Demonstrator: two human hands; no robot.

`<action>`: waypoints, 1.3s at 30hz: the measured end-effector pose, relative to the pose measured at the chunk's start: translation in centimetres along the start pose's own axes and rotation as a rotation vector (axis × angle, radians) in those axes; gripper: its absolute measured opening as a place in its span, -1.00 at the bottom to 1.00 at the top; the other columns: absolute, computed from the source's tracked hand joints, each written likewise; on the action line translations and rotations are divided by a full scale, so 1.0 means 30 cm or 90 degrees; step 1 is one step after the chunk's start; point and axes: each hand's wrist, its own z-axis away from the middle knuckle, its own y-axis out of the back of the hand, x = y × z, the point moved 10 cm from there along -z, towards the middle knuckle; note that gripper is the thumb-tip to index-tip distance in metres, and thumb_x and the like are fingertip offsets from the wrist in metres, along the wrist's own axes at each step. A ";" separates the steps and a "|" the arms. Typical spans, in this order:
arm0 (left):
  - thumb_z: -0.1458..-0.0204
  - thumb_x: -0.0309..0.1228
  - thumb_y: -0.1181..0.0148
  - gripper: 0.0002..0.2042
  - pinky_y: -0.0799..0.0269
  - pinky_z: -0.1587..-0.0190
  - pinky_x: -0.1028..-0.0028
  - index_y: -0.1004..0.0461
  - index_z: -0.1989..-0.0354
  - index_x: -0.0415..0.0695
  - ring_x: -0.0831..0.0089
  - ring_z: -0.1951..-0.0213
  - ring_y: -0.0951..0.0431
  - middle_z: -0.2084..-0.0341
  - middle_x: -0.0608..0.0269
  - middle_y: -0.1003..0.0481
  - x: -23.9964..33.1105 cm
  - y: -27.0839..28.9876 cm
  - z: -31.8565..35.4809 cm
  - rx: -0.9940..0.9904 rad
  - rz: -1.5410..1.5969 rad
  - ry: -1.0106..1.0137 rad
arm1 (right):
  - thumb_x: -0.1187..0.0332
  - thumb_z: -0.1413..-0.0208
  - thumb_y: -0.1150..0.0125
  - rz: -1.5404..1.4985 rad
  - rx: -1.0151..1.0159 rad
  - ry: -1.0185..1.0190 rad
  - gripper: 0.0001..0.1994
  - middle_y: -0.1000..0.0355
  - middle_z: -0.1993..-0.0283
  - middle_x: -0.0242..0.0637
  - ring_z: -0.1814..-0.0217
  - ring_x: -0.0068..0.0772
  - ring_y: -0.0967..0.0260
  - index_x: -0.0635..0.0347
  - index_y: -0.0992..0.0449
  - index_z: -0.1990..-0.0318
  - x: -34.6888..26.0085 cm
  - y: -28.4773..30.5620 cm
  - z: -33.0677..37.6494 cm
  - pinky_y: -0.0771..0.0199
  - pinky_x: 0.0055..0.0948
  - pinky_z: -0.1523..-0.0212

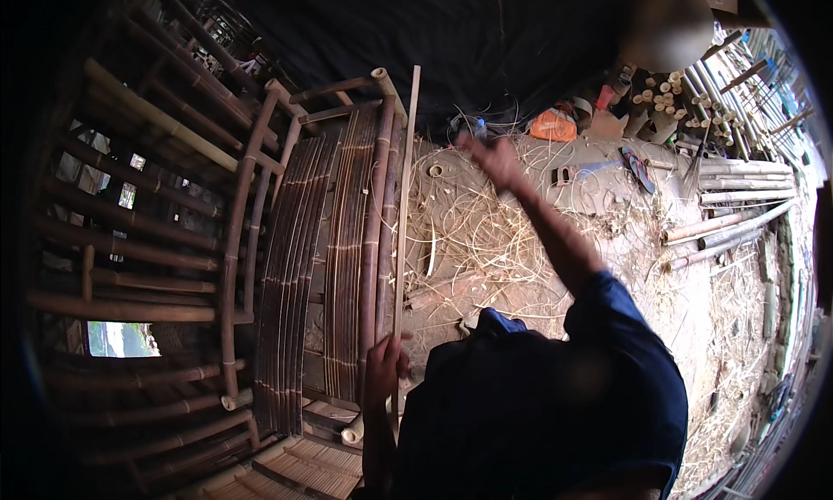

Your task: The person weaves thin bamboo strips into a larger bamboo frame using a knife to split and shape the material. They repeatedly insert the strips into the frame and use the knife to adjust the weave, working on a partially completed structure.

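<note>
Bamboo is what I am seeing everywhere here, and the piece in hand is a long thin bamboo strip (403,205) that is running almost straight up and down the picture, its long axis leaning only slightly so the top end is sitting a little further right than the bottom. Its upper end is pointing away from me toward the dark cloth backdrop (416,40), and its lower end is passing down beside my body. I am watching the left hand (384,367) closing around the strip near its lower part, fingers curled together about it with the thumb side up. The strip is lying just beside the right rail of a bamboo chair frame (373,240), nearly parallel to that rail, and I cannot tell whether the two are touching. The frame's slatted panel (299,266) is filling the space to the left. The right hand (495,157) is stretching out well apart from the strip, over the dirt floor littered with pale shavings (486,240); it is blurred, so I cannot tell how its fingers are set or whether it is holding anything. Cut bamboo poles (737,196) are lying at the far right, near an orange bag (554,125).
</note>
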 end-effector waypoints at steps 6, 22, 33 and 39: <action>-0.32 -0.10 0.18 -0.60 -0.17 0.65 0.65 -0.49 0.11 -0.17 0.68 0.70 -0.27 0.71 0.40 -0.34 0.021 -0.030 -0.241 0.000 0.091 0.066 | -0.04 0.01 -0.30 -0.314 -0.309 -0.082 -0.54 -0.38 0.62 -0.35 0.57 -0.52 -0.30 0.31 -0.56 0.45 -0.008 -0.603 0.602 -0.30 -0.39 0.53; -0.17 -0.19 -0.13 -0.73 -0.36 0.46 0.48 -0.48 0.34 -0.18 0.59 0.51 -0.45 0.58 0.40 -0.42 -0.175 0.053 0.110 0.072 -0.202 -0.025 | -0.34 -0.08 0.00 0.154 0.093 0.146 -0.25 -0.44 0.56 0.18 0.40 0.17 -0.50 0.31 -0.42 0.68 -0.135 -0.113 -0.157 -0.44 -0.03 0.45; -0.09 -0.14 -0.26 -0.66 -0.17 0.67 0.65 -0.50 0.19 -0.19 0.77 0.66 -0.25 0.67 0.51 -0.41 0.057 -0.091 -0.316 0.040 0.033 -0.072 | -0.28 -0.21 0.27 0.352 -0.251 0.327 -0.33 -0.48 0.52 -0.03 0.46 0.00 -0.51 0.17 -0.50 0.10 -0.006 -0.514 0.696 -0.47 -0.10 0.50; -0.13 -0.40 -0.18 -0.72 -0.03 0.67 0.67 -0.42 0.01 -0.20 0.82 0.68 -0.13 0.72 0.61 -0.14 0.080 -0.084 -0.201 0.065 -0.037 -0.129 | -0.26 -0.22 0.24 0.376 -0.165 0.242 -0.37 -0.48 0.53 -0.09 0.51 -0.11 -0.49 0.12 -0.56 0.21 -0.022 -0.354 0.459 -0.42 -0.16 0.54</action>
